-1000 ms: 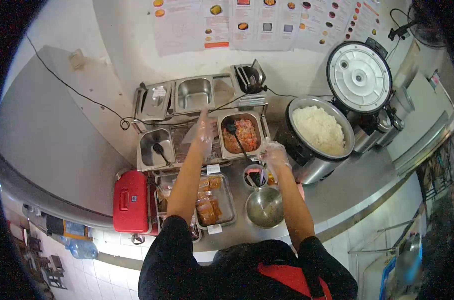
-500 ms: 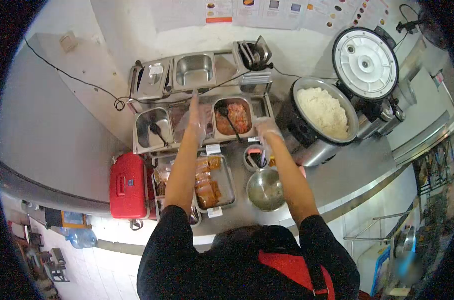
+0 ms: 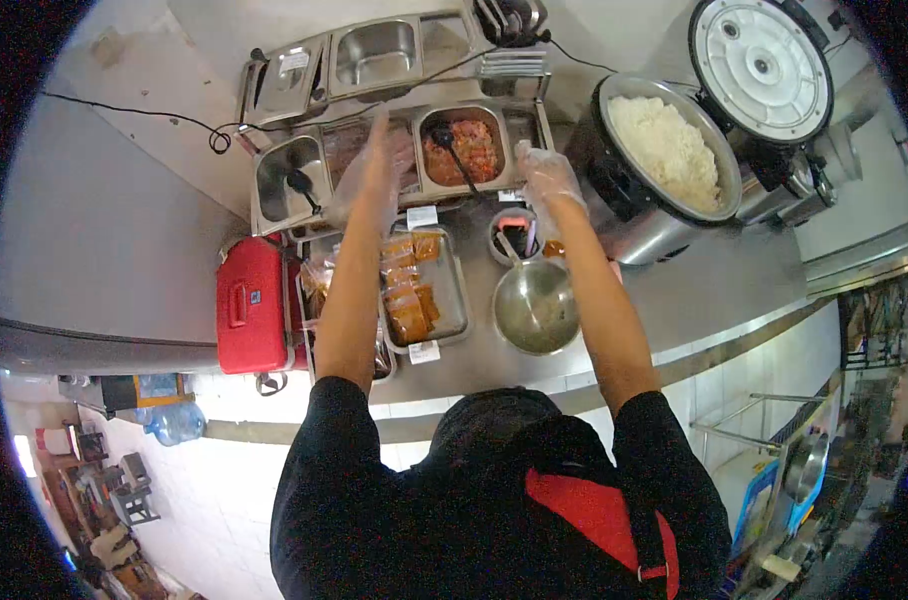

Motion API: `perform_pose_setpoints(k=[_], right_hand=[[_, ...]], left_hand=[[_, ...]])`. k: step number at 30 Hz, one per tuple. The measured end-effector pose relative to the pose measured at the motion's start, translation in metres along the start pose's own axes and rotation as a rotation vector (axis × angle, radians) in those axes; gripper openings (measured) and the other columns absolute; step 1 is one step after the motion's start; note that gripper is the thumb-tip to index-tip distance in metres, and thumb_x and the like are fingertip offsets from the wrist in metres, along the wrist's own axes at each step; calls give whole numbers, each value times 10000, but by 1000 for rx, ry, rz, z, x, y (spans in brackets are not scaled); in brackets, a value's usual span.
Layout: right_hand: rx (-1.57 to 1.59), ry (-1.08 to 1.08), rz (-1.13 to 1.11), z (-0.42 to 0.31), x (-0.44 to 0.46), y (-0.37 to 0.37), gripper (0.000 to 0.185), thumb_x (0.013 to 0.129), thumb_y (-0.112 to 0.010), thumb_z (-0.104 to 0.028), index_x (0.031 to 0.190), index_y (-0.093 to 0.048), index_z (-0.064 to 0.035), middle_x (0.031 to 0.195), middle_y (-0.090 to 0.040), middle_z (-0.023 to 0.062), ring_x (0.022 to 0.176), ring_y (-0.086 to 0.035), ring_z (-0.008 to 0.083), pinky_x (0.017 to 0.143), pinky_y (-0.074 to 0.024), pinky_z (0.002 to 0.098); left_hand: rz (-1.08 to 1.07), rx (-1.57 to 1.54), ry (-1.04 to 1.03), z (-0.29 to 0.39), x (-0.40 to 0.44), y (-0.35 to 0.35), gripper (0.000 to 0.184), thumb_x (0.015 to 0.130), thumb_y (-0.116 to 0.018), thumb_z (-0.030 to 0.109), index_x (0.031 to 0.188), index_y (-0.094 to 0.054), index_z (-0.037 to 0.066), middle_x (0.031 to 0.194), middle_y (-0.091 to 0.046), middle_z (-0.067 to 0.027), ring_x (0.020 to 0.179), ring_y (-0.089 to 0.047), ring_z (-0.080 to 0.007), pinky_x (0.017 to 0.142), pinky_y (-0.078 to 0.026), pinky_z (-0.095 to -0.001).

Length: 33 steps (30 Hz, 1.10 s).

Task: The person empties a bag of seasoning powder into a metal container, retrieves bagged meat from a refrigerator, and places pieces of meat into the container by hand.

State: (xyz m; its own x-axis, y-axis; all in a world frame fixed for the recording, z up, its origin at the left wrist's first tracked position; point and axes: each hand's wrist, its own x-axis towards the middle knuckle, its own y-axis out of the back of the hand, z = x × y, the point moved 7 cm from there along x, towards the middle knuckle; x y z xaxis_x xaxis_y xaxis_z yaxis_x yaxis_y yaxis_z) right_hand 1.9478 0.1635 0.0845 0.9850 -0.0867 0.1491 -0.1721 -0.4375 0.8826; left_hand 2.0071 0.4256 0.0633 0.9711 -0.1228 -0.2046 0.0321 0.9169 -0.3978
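My left hand (image 3: 374, 180), in a clear plastic glove, is held over the middle of the food warmer, its fingers stretched out and nothing in it. My right hand (image 3: 549, 175), also gloved, is at the warmer's right edge, its fingers partly bent; whether it grips anything is unclear. Between them is a steel pan of reddish chopped food (image 3: 479, 150) with a black ladle (image 3: 454, 155) in it. Left of my left hand, a steel pan (image 3: 277, 188) holds a black spoon (image 3: 302, 183). A steel bowl (image 3: 536, 308) lies below my right hand.
A cooker of white rice (image 3: 669, 150) with its lid (image 3: 761, 68) raised stands at the right. A tray (image 3: 457, 308) of orange-brown packets lies near the counter's front, beside a red case (image 3: 252, 310). A small container (image 3: 514, 237) holds utensils.
The view has tilted downward, so the counter and its contents appear higher. Both arms remain extended over the warmer, and my right hand sits slightly further right of the reddish food pan.
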Motion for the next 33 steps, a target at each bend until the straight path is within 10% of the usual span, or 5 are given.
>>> perform_pose_setpoints(k=[10, 12, 15, 21, 33], right_hand=[[410, -230, -8, 82, -240, 60, 534, 899, -617, -369, 1280, -508, -10, 993, -657, 139, 802, -641, 198, 709, -534, 357], [508, 200, 191, 83, -300, 72, 540, 888, -623, -416, 1223, -550, 2, 984, -672, 136, 729, -658, 195, 649, -551, 342], [461, -512, -317, 127, -369, 89, 384, 856, -649, -341, 1048, -665, -10, 932, -689, 126, 787, -650, 257, 731, -527, 350], [228, -470, -175, 250, -501, 164, 747, 697, -685, -611, 1156, -629, -24, 1072, -659, 183, 993, -631, 314, 896, -498, 412], [399, -447, 328, 481, -638, 300, 321, 877, -564, -302, 863, -629, 12, 746, -624, 203, 694, -601, 399, 668, -475, 482]], left_hand=[[49, -19, -617, 3, -198, -82, 716, 956, -399, 547, 1442, -296, 31, 1418, -388, -200, 1351, -333, -321, 1102, -260, -463], [-44, 17, -539, -59, -240, -129, 713, 957, -399, 539, 1448, -285, 34, 1430, -372, -197, 1357, -323, -321, 1106, -249, -465], [-253, 58, -370, -166, -281, -215, 709, 958, -400, 527, 1455, -268, 39, 1448, -349, -194, 1366, -309, -320, 1112, -233, -468], [-642, 72, -126, -347, -353, -422, 705, 962, -401, 504, 1471, -234, 47, 1484, -301, -186, 1384, -280, -318, 1125, -202, -473], [-1122, 231, 473, -534, -493, -767, 767, 929, -372, 610, 1495, -213, 118, 1510, -258, -168, 1406, -234, -325, 1128, -149, -532]])
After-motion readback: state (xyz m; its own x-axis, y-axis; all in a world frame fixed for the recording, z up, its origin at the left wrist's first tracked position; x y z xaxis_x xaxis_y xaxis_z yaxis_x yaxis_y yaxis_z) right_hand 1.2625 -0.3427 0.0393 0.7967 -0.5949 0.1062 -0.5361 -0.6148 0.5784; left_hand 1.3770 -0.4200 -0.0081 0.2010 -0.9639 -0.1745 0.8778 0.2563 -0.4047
